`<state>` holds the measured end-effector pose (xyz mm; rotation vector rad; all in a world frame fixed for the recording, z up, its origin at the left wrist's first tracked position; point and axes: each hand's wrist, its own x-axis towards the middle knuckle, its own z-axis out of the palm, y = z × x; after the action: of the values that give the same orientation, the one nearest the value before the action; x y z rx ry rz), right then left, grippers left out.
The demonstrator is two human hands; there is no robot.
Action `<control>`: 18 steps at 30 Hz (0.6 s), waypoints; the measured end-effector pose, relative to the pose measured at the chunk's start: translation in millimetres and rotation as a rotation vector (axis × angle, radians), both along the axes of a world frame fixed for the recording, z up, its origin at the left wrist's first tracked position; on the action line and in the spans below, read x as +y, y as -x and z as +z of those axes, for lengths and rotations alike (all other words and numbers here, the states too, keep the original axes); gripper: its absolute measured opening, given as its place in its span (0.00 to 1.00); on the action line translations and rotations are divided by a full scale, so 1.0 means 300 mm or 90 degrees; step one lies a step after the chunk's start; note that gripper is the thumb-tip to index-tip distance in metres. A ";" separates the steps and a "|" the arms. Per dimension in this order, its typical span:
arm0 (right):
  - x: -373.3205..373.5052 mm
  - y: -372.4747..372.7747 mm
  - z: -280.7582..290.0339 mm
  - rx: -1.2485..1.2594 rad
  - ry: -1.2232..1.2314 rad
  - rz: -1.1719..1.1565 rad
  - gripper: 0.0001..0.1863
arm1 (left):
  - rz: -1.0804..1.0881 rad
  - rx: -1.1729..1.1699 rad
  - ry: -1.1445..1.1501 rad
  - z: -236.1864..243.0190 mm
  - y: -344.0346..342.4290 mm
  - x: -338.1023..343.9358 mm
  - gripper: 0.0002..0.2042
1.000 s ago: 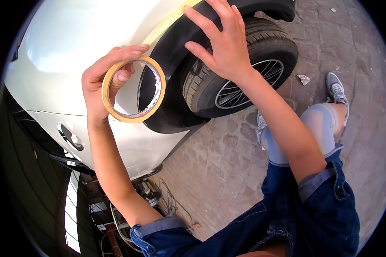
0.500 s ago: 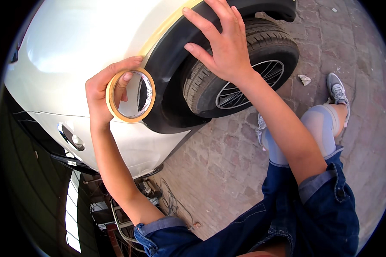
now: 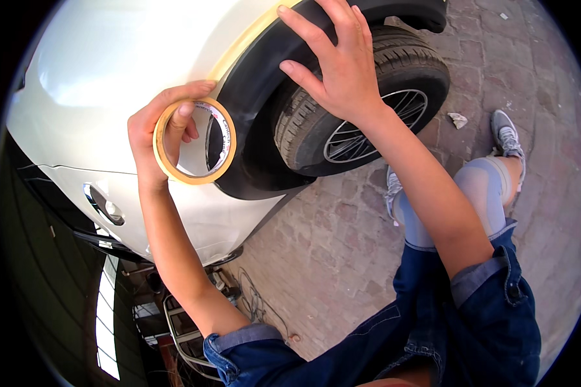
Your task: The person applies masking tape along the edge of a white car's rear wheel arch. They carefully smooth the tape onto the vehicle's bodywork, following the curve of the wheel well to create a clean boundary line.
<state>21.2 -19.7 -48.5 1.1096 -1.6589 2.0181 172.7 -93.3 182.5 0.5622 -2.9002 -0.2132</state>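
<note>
Clamping the tape roll [image 3: 202,178] left of the wheel [image 3: 345,140], left hand [image 3: 148,126] now sits lower, apparently lengthening the strip [image 3: 237,50]; right hand [image 3: 343,77] splays its fingers.

My top [image 3: 342,351] is dark blue with pale stitches [image 3: 376,320]. Its short sleeves [image 3: 255,358] have rolled, grey-blue cuffs [image 3: 479,276], and one has a button [image 3: 514,291]. Pale blue cloth [image 3: 481,187] is on my legs. My shoes [image 3: 506,124] are grey with white laces [image 3: 510,137]. My hands [image 3: 350,80] are bare.

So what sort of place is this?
Likely a car workshop or its yard: a white car with yellow tape edging its black wheel arch, block paving, and loose cable on it.
</note>
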 end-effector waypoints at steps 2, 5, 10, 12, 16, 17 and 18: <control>0.001 0.000 0.002 0.001 -0.002 0.003 0.39 | 0.010 0.018 -0.011 -0.008 0.001 0.004 0.09; 0.001 0.000 0.003 0.001 -0.005 0.004 0.39 | 0.017 0.018 0.005 -0.012 0.002 0.009 0.09; -0.002 0.000 0.000 0.003 -0.002 0.001 0.39 | -0.005 0.017 0.014 -0.011 0.002 0.007 0.08; -0.003 -0.001 -0.001 0.003 -0.002 0.002 0.39 | -0.009 0.016 0.016 -0.009 0.000 0.006 0.09; -0.025 0.005 -0.017 0.022 0.027 -0.019 0.39 | -0.006 0.016 0.010 -0.013 0.005 0.010 0.09; -0.010 -0.001 -0.007 0.013 0.011 -0.009 0.39 | -0.003 0.014 0.009 -0.013 0.004 0.012 0.09; -0.002 -0.005 -0.001 0.004 -0.004 0.000 0.39 | 0.003 0.013 0.015 -0.016 0.002 0.015 0.09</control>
<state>22.6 -20.3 -48.8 1.1179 -1.6636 2.0088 172.1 -88.8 177.6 0.5590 -2.8774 -0.1841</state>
